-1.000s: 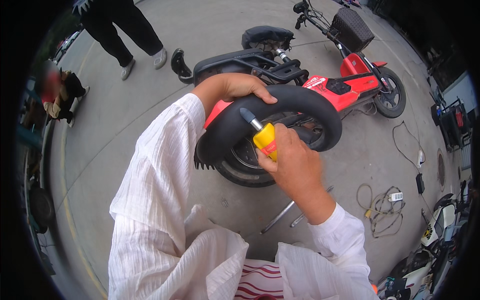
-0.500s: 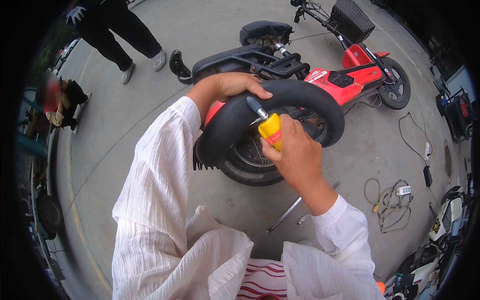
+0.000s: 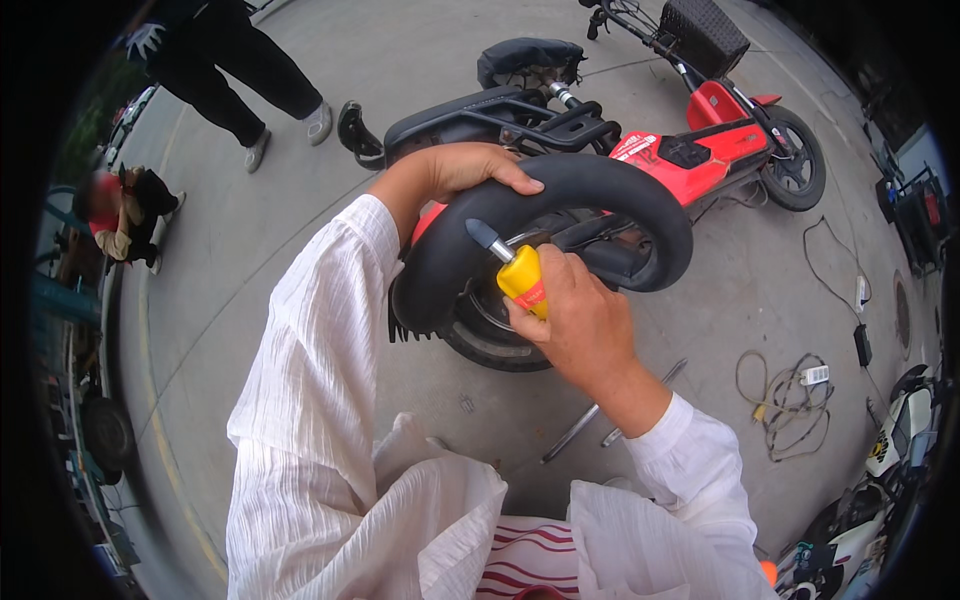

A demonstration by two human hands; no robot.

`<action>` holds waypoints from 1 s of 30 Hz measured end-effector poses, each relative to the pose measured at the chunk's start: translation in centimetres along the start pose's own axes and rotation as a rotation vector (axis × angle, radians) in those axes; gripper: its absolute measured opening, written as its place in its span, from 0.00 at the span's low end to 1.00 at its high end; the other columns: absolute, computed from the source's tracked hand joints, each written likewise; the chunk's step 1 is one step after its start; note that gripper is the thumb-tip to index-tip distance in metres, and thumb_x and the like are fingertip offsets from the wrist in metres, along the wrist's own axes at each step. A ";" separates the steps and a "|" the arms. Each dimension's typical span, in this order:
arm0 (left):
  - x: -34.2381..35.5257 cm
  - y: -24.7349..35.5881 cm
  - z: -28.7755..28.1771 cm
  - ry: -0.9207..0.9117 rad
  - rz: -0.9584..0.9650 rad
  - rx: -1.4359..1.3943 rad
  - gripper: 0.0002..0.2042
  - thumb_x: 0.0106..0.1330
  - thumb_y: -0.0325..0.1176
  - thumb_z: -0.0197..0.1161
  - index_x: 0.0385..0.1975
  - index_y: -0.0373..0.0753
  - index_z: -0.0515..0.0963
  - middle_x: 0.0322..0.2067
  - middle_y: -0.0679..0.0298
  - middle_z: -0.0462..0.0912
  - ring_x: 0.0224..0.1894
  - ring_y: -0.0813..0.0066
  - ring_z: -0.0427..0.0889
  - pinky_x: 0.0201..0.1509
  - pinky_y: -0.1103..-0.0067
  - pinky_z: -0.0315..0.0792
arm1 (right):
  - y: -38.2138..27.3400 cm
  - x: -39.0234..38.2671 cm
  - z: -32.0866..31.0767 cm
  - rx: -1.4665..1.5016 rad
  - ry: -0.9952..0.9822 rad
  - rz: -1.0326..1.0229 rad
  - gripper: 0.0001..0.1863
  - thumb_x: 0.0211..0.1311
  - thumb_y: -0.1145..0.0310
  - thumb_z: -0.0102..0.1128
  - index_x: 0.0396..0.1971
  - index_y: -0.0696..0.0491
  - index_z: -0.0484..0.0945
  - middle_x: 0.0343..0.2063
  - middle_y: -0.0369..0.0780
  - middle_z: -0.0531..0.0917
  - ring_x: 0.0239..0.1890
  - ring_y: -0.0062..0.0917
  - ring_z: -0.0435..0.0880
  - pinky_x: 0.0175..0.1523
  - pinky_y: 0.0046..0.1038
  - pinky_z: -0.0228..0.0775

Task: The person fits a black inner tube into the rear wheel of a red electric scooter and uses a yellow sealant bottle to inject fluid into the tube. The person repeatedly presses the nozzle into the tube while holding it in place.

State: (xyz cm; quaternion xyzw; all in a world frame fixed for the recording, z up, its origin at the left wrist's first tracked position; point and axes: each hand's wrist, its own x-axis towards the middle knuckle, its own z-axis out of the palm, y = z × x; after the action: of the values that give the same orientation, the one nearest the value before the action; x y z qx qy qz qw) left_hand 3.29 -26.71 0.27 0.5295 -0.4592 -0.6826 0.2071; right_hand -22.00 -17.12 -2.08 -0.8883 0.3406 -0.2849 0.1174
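Note:
A smooth, inflated black inner tube [image 3: 600, 182] is held above the rear wheel of a red electric bike [image 3: 735, 155] lying on its side. My left hand [image 3: 478, 168] grips the tube's far left part, thumb on top, its other fingers mostly hidden. In my right hand [image 3: 590, 325] is a small yellow handheld grinder [image 3: 522, 278] with a pointed, dark blue-grey grinding tip [image 3: 483, 234]. The tip lies over the tube's near-left wall; I cannot tell whether it touches. Below the tube, the black rear tyre [image 3: 500, 350] partly shows.
Two metal levers [image 3: 570, 435] lie on the concrete near my right forearm. Further right is a coiled cable [image 3: 785, 405] with a white socket block. A person in dark trousers [image 3: 235, 70] stands at the far left; another person [image 3: 135, 215] sits lower down. Parked bikes [image 3: 895, 435] line the right edge.
My right hand has moved the grinder slightly left and nearer to me, taking the tip away from my left thumb. My left hand keeps its hold on the inner tube.

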 end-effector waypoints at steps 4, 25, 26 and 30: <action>-0.2 0.0 -0.3 0.000 0.002 -0.015 0.32 0.61 0.44 0.74 0.62 0.30 0.77 0.51 0.55 0.86 0.47 0.68 0.88 0.57 0.74 0.82 | 1.6 0.4 -0.1 -0.044 0.032 0.053 0.30 0.57 0.54 0.75 0.52 0.56 0.73 0.35 0.41 0.81 0.35 0.34 0.90 0.33 0.33 0.83; 0.3 -0.2 -0.1 0.015 0.006 -0.015 0.32 0.60 0.44 0.75 0.61 0.30 0.77 0.49 0.54 0.87 0.46 0.69 0.89 0.54 0.75 0.83 | 1.1 -0.5 0.2 0.018 0.007 0.059 0.31 0.58 0.55 0.74 0.54 0.56 0.72 0.38 0.43 0.82 0.37 0.38 0.89 0.35 0.36 0.83; 0.1 -0.1 0.0 0.013 0.012 -0.023 0.32 0.60 0.44 0.75 0.61 0.30 0.77 0.49 0.54 0.87 0.45 0.69 0.89 0.54 0.75 0.83 | 1.7 -0.2 0.3 0.008 0.047 0.061 0.31 0.58 0.55 0.75 0.54 0.56 0.72 0.38 0.43 0.82 0.37 0.37 0.89 0.35 0.36 0.84; -0.3 0.1 0.1 0.019 0.022 -0.034 0.32 0.59 0.43 0.75 0.60 0.29 0.78 0.49 0.54 0.87 0.44 0.68 0.89 0.52 0.75 0.84 | 1.4 -0.8 0.3 0.017 -0.001 0.048 0.31 0.58 0.55 0.75 0.54 0.56 0.72 0.39 0.43 0.82 0.36 0.38 0.89 0.35 0.38 0.83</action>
State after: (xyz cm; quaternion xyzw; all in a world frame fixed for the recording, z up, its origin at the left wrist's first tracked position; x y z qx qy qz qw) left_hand 3.28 -26.46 0.54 0.5274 -0.4513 -0.6829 0.2277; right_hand -23.05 -17.58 -3.23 -0.8790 0.3592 -0.2846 0.1319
